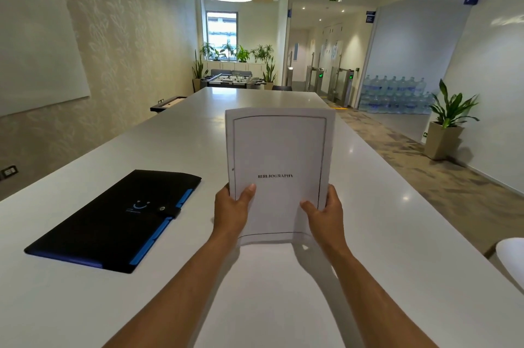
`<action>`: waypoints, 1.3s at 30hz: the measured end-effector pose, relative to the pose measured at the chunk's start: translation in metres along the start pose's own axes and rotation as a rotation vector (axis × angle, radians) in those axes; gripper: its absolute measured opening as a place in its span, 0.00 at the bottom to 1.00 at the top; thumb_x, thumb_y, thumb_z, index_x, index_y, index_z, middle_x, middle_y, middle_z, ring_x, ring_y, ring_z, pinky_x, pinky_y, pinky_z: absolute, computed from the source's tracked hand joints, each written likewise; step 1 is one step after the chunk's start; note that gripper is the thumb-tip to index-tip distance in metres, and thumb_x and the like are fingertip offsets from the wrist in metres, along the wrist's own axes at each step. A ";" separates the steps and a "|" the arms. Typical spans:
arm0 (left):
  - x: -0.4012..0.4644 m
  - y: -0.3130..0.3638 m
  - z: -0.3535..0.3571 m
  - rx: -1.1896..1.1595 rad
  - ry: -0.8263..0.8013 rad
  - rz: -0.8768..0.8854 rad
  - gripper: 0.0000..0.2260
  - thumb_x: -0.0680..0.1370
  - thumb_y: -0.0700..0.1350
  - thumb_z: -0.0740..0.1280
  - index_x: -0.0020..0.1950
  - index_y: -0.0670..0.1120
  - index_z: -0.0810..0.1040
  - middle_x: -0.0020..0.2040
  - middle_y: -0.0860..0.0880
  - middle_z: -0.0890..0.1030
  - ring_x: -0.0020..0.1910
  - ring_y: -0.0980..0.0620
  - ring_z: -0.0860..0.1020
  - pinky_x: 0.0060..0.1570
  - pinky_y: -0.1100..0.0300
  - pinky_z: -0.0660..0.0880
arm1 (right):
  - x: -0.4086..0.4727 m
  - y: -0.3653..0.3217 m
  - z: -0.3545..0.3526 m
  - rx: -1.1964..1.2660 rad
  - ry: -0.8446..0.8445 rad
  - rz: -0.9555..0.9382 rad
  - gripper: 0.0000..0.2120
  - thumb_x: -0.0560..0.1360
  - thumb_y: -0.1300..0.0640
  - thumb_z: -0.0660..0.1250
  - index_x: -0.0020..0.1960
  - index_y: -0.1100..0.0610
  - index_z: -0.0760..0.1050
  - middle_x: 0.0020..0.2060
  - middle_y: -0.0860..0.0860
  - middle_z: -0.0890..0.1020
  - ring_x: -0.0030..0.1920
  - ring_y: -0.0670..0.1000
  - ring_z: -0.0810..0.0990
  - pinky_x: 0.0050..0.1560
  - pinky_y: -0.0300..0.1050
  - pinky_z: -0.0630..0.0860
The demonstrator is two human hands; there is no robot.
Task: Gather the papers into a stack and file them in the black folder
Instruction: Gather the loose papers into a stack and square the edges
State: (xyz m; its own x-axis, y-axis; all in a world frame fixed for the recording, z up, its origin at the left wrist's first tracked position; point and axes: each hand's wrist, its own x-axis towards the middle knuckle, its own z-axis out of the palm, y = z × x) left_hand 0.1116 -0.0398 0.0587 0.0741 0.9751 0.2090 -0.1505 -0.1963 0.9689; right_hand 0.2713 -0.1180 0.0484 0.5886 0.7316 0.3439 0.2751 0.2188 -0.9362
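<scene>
I hold a stack of white papers (279,154) upright above the white table (382,234), bottom edge near the tabletop. The top sheet has a thin frame line and the word BIBLIOGRAPHY. My left hand (232,210) grips the stack's lower left edge, thumb on the front. My right hand (324,213) grips the lower right edge the same way. The black folder (113,222) lies flat to the left of the stack, closed with a snap strap, blue tabs showing along its right edge.
A white rounded object (510,259) pokes in at the table's right edge. Potted plant (445,126) stands on the floor at right, stacked water bottles (394,95) behind it. A foosball table (232,81) is beyond the table's far end.
</scene>
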 end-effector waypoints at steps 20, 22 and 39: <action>-0.002 -0.015 0.002 -0.321 -0.029 -0.228 0.15 0.71 0.37 0.75 0.55 0.49 0.80 0.55 0.45 0.84 0.55 0.45 0.82 0.60 0.45 0.76 | 0.006 0.028 -0.005 0.429 0.139 0.352 0.22 0.75 0.66 0.68 0.68 0.60 0.73 0.58 0.57 0.83 0.58 0.59 0.82 0.64 0.61 0.75; 0.010 -0.010 -0.017 -0.351 0.049 -0.238 0.25 0.68 0.41 0.79 0.62 0.46 0.76 0.58 0.45 0.82 0.58 0.45 0.80 0.62 0.43 0.74 | 0.010 0.027 -0.017 0.379 0.127 0.344 0.20 0.76 0.69 0.66 0.68 0.62 0.72 0.58 0.58 0.83 0.57 0.59 0.82 0.61 0.58 0.77; 0.043 0.018 -0.058 0.174 -0.192 0.179 0.13 0.79 0.45 0.67 0.63 0.51 0.72 0.56 0.53 0.80 0.57 0.53 0.79 0.57 0.54 0.76 | 0.032 -0.002 -0.038 0.063 -0.016 0.031 0.14 0.76 0.65 0.68 0.61 0.57 0.76 0.52 0.51 0.83 0.53 0.51 0.82 0.56 0.50 0.78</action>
State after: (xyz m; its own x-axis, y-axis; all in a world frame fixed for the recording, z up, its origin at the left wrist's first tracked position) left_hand 0.0550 0.0051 0.0772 0.2489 0.8894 0.3835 -0.0086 -0.3939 0.9191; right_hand 0.3187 -0.1195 0.0646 0.5834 0.7491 0.3139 0.2081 0.2357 -0.9493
